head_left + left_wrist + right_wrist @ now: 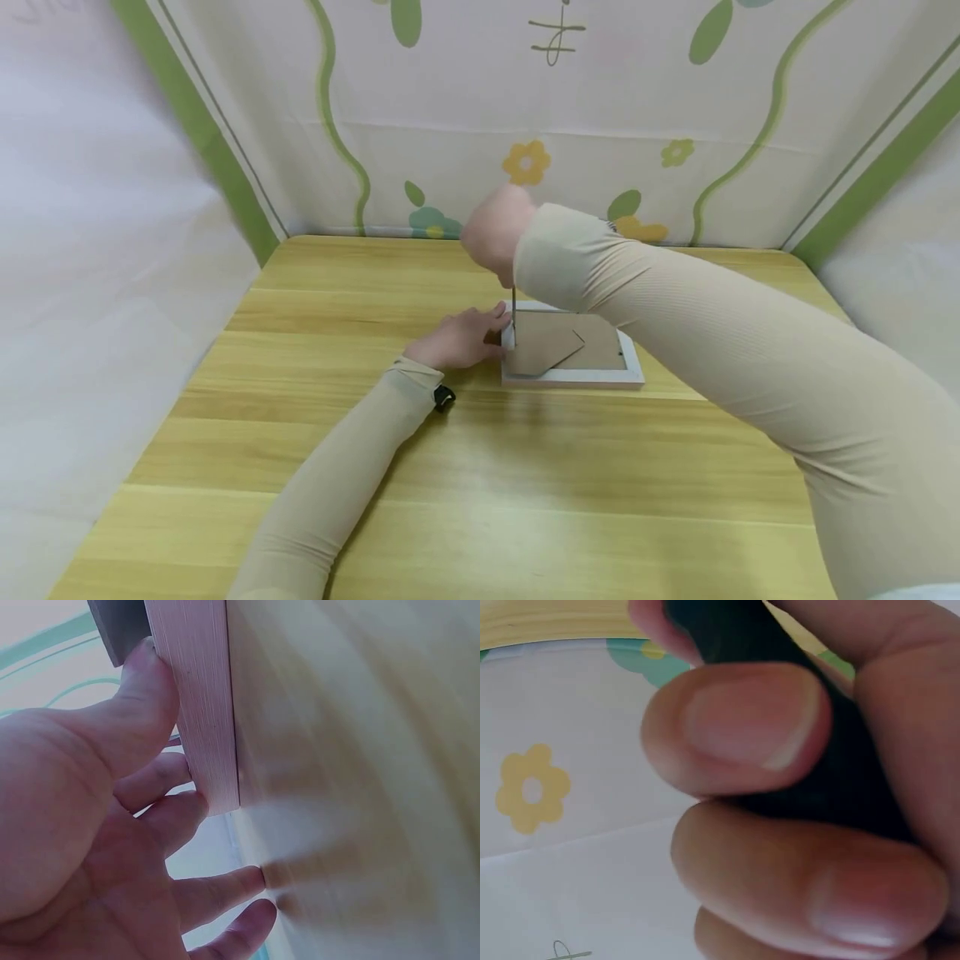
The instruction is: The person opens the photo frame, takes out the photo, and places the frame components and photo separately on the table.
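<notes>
A picture frame (pixel 573 377) with a white border lies back side up on the table, its brown backing board (pixel 546 335) showing a stand flap. My left hand (pixel 459 337) rests at the frame's left side. In the left wrist view, the thumb and two fingers touch the frame's edge (pixel 201 697), while the other fingertips reach the tabletop. Above the frame, my right hand (pixel 498 233) grips a screwdriver by its dark handle (pixel 847 772). The thin shaft (pixel 514 304) points down at the frame's left border; its tip's exact contact cannot be made out.
The wooden table (pixel 480 500) extends around the frame. Behind it hangs a white cloth (pixel 450 108) printed with flowers and vines, and pale cloth walls (pixel 112 275) stand at both sides. A black band (pixel 444 397) is on the left wrist.
</notes>
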Demonstrator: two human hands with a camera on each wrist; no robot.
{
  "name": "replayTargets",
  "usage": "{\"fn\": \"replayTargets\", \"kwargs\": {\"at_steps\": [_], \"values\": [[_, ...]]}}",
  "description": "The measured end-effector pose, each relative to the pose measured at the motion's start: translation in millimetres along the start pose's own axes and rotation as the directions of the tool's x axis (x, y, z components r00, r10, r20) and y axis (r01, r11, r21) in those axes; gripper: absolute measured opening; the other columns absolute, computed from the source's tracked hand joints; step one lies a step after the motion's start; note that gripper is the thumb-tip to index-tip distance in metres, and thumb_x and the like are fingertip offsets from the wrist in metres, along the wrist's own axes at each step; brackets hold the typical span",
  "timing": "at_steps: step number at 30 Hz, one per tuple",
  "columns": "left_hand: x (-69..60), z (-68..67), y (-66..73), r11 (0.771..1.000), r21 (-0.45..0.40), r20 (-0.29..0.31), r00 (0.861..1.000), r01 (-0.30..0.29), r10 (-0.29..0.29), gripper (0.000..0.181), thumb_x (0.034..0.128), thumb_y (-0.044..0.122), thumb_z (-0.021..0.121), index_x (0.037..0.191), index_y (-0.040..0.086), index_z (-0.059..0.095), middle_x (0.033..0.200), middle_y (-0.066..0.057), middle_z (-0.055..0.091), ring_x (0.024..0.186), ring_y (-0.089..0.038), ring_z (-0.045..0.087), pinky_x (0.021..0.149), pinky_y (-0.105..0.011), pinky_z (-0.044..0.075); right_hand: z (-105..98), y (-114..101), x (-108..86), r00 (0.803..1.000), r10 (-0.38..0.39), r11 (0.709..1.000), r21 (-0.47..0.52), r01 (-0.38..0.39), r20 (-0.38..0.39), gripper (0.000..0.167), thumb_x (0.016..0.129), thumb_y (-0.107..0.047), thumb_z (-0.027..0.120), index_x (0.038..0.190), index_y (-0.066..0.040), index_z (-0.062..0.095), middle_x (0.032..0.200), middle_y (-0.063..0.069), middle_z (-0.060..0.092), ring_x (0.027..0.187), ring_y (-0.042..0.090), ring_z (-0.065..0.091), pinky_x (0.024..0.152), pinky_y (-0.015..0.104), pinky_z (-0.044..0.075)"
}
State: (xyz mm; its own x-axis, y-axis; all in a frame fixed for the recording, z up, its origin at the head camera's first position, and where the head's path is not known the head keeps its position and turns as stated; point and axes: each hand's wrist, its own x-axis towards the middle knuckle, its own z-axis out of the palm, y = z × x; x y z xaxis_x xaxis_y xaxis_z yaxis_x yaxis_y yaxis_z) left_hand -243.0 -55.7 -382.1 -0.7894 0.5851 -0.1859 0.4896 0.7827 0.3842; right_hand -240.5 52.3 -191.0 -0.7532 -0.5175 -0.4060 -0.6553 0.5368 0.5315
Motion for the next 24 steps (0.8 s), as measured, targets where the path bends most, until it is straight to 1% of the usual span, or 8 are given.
{"fn": "replayTargets", "kwargs": {"at_steps": [4,5,10,14,17,20,22,24], "values": [[1.9,0.4,0.7,1.0,-0.011,-0.002,1.0,0.001,-0.001,0.067,0.0981,0.038,0.061,0.155,0.022,0.029,0.162,0.001,0.02,0.143,-0.034,0.031,0.112,-0.055,0.029,8.7,10.7,-3.4,1.0,0.02,0.997,0.075,-0.019,-0.012,0.026,0.085,-0.034,0.078,0.099,-0.014,0.071,0.102,-0.001,0.071,0.087,0.015,0.063,0.08,0.038,0.056],[2.4,0.4,0.6,1.0,-0.015,-0.002,1.0,0.001,-0.001,0.067,0.0978,0.039,0.061,0.155,0.022,0.029,0.162,0.001,0.02,0.143,-0.034,0.031,0.112,-0.056,0.028,12.7,15.2,-4.9,1.0,0.024,0.993,0.113,-0.022,-0.018,0.031,0.085,-0.035,0.078,0.104,-0.012,0.071,0.106,0.001,0.071,0.09,0.017,0.064,0.081,0.039,0.055],[5.1,2.0,-2.7,0.999,-0.051,0.013,1.0,0.005,-0.004,0.07,0.097,0.038,0.063,0.155,0.021,0.029,0.162,0.0,0.016,0.144,-0.04,0.026,0.112,-0.06,0.023,33.8,39.4,-14.5,0.999,0.041,0.959,0.282,-0.035,-0.014,0.041,0.087,-0.038,0.076,0.11,-0.005,0.066,0.102,0.006,0.07,0.091,0.024,0.066,0.083,0.043,0.054],[6.6,3.7,-6.1,0.999,-0.053,0.017,1.0,-0.002,0.003,0.071,0.0979,0.039,0.061,0.156,0.019,0.027,0.162,-0.001,0.014,0.144,-0.045,0.021,0.112,-0.063,0.019,45.5,62.0,-25.2,0.997,0.079,0.917,0.392,-0.072,-0.001,0.034,0.091,-0.041,0.071,0.091,-0.007,0.065,0.082,0.003,0.066,0.073,0.019,0.06,0.071,0.038,0.053],[6.0,3.2,-7.7,0.998,-0.058,0.013,1.0,-0.004,0.005,0.071,0.0981,0.039,0.06,0.156,0.018,0.026,0.162,-0.002,0.014,0.144,-0.045,0.021,0.113,-0.064,0.017,53.4,79.3,-35.9,0.993,0.114,0.886,0.453,-0.1,-0.004,0.037,0.095,-0.042,0.065,0.077,-0.009,0.066,0.069,0.001,0.061,0.059,0.014,0.052,0.059,0.033,0.047],[4.8,0.9,-8.4,0.998,-0.062,0.009,1.0,0.0,0.001,0.07,0.0982,0.038,0.061,0.156,0.018,0.027,0.162,-0.002,0.014,0.144,-0.045,0.021,0.113,-0.063,0.017,65.9,93.9,-46.1,0.989,0.144,0.863,0.493,-0.115,-0.021,0.041,0.1,-0.041,0.058,0.079,-0.007,0.067,0.069,0.002,0.06,0.06,0.016,0.051,0.059,0.034,0.044],[3.2,-0.9,-8.7,0.998,-0.064,0.009,1.0,0.002,-0.001,0.07,0.0982,0.038,0.061,0.156,0.017,0.027,0.162,-0.003,0.015,0.144,-0.045,0.021,0.113,-0.063,0.017,78.1,100.7,-51.6,0.987,0.16,0.84,0.529,-0.122,-0.027,0.041,0.103,-0.041,0.051,0.088,-0.005,0.064,0.075,0.004,0.06,0.065,0.018,0.053,0.062,0.036,0.044],[2.0,-2.3,-8.7,0.998,-0.062,0.01,1.0,0.004,-0.003,0.07,0.0983,0.038,0.06,0.156,0.017,0.026,0.162,-0.003,0.015,0.144,-0.045,0.022,0.113,-0.062,0.018,94.4,104.8,-54.5,0.983,0.18,0.803,0.583,-0.123,-0.04,0.042,0.105,-0.038,0.046,0.086,-0.003,0.058,0.07,0.004,0.054,0.06,0.018,0.048,0.059,0.036,0.042]]}}
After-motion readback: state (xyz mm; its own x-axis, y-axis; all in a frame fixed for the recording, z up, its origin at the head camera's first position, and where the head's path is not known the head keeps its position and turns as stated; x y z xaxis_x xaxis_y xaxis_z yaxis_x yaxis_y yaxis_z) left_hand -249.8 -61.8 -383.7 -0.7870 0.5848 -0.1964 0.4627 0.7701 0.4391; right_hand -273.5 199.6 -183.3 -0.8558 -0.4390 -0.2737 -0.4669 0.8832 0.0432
